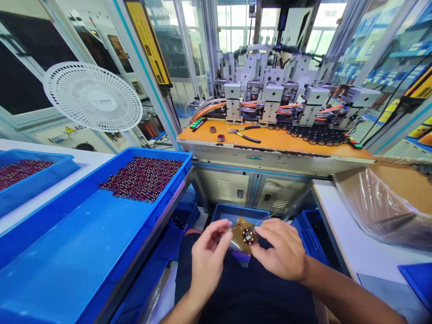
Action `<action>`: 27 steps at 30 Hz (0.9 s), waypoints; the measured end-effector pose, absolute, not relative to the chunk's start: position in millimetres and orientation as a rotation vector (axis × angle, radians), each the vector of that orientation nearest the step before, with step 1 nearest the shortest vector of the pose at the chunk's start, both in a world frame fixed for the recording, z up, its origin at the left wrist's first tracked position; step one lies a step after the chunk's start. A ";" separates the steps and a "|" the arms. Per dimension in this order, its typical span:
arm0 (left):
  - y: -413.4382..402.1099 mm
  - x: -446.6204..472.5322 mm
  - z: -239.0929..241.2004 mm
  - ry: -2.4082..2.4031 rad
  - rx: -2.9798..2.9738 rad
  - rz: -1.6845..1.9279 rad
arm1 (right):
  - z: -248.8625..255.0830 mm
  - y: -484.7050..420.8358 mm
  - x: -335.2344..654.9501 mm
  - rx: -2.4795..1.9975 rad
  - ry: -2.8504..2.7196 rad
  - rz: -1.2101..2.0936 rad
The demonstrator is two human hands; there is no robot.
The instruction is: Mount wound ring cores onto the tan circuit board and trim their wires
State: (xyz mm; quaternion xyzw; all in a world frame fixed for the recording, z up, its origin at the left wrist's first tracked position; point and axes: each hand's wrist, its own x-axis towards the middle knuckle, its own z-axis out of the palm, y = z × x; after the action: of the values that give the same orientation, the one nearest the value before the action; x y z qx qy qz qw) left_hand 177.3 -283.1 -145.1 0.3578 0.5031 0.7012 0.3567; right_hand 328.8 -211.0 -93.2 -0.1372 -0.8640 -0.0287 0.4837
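My right hand (281, 245) grips a small round motor stator (249, 236) between thumb and fingers, its open face with copper windings turned towards me. Thin wire ends stick out from the stator, one of them on the far side by my right fingers. My left hand (212, 247) is just left of the stator, thumb and fingers curled together at a thin copper wire (237, 227) that runs to it. The fingertips are slightly blurred. Below both hands, over my lap, is a shiny brownish-gold block or plate (240, 246).
To the left, a long blue tray (67, 238) holds many small dark-red parts (145, 177). Ahead, an orange bench (199, 137) bears pliers (248, 133), two loose stators and rows of dark parts (320, 135) below a machine (273, 96). A plastic-lined carton (381, 202) stands right; a white fan (94, 96) left.
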 end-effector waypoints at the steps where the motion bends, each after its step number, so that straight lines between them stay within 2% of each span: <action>1: -288.4 177.6 -141.3 1.377 1.216 1.814 | -95.8 -208.3 331.3 -0.286 -2.122 -0.109; 4: -300.1 178.5 -122.3 1.442 1.712 1.753 | -101.2 -204.5 336.5 -0.151 -2.178 -0.204; 8: -298.3 176.4 -104.3 1.422 1.764 1.731 | -98.7 -208.6 335.7 -0.065 -2.198 -0.258; 14: -293.7 167.5 -105.7 1.380 1.863 1.685 | -80.7 -223.0 331.4 -0.292 -2.218 0.343; 17: -294.8 165.9 -107.5 1.341 1.829 1.670 | -72.4 -226.9 330.7 -0.301 -2.195 0.473; 23: -294.7 168.0 -111.7 0.964 1.289 1.598 | -69.9 -229.9 326.2 -0.415 -2.072 0.729; 27: -294.4 162.5 -109.9 1.031 1.386 1.632 | -73.3 -226.2 340.8 -0.541 -2.066 0.833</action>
State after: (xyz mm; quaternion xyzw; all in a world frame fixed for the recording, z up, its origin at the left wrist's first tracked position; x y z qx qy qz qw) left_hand 162.5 -294.4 -109.9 0.5410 0.4024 0.6372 0.3733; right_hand 340.8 -226.2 -73.3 -0.2150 -0.8213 0.3310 0.4120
